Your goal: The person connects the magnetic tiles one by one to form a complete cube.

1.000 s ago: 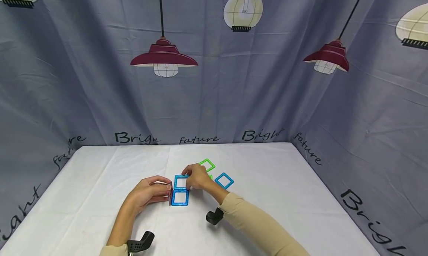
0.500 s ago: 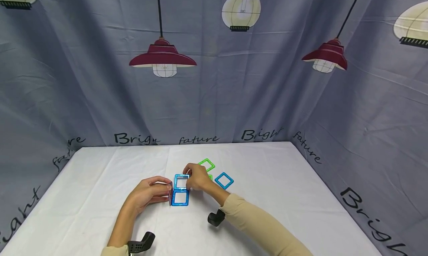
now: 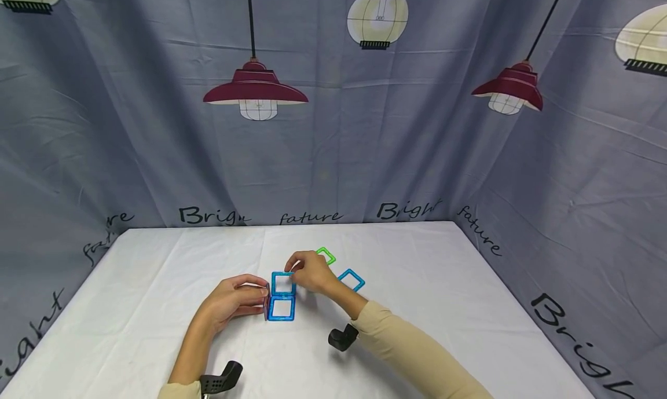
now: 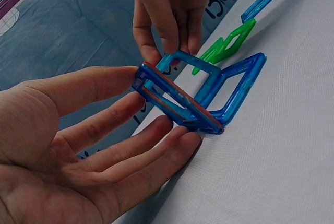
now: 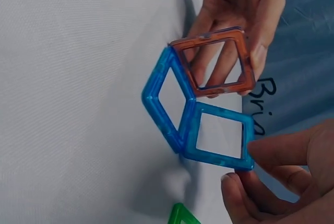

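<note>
A reddish-orange magnetic tile [image 5: 224,88] stands on edge, with my left hand [image 3: 229,299] holding it between thumb and fingers. Joined along its base is a blue magnetic tile [image 3: 281,318] that lies on the table. A second blue magnetic tile [image 5: 219,160] meets the first at its far edge and stands tilted up. My right hand [image 3: 311,271] pinches this raised tile near its outer corner, seen best in the right wrist view. All these tiles are square frames with open centres.
Right of the joined tiles, a loose blue tile [image 3: 349,271] lies partly behind my right wrist. A green tile [image 3: 330,253] lies beyond my right hand, partly hidden. More green tiles [image 4: 224,51] show in the left wrist view. A printed curtain [image 3: 333,156] surrounds the white table [image 3: 156,283].
My right hand has shifted slightly right and away from me at the far blue tile, now covering more of the loose green and blue tiles. My left hand has stayed in place.
</note>
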`<move>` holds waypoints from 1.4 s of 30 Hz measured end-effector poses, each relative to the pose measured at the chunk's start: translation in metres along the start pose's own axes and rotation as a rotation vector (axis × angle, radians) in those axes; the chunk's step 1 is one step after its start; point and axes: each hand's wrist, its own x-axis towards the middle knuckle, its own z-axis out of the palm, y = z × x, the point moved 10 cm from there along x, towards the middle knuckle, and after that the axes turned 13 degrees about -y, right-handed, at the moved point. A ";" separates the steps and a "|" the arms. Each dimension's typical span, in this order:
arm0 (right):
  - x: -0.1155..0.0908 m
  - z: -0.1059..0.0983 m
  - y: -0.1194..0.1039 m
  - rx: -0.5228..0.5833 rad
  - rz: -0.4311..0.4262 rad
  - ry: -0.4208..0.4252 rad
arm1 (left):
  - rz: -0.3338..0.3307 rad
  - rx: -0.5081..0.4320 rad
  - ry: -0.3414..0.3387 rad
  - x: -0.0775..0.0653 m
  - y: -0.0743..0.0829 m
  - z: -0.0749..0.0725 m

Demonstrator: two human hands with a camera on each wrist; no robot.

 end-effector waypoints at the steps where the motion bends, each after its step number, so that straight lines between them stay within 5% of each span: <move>1: 0.000 0.000 0.001 0.017 0.005 -0.009 | 0.001 -0.001 0.001 0.000 0.000 0.000; 9: -0.005 0.004 0.007 0.171 0.055 -0.068 | 0.028 0.001 -0.070 -0.001 0.002 0.004; 17: -0.006 0.005 0.011 0.249 0.065 -0.100 | 0.022 0.011 -0.055 -0.001 0.002 0.003; 34: -0.012 0.005 0.009 0.219 0.064 -0.108 | 0.012 0.023 0.013 -0.003 0.002 0.002; 42: -0.019 -0.021 0.014 0.157 0.038 -0.019 | 0.010 0.032 0.010 -0.004 0.002 0.001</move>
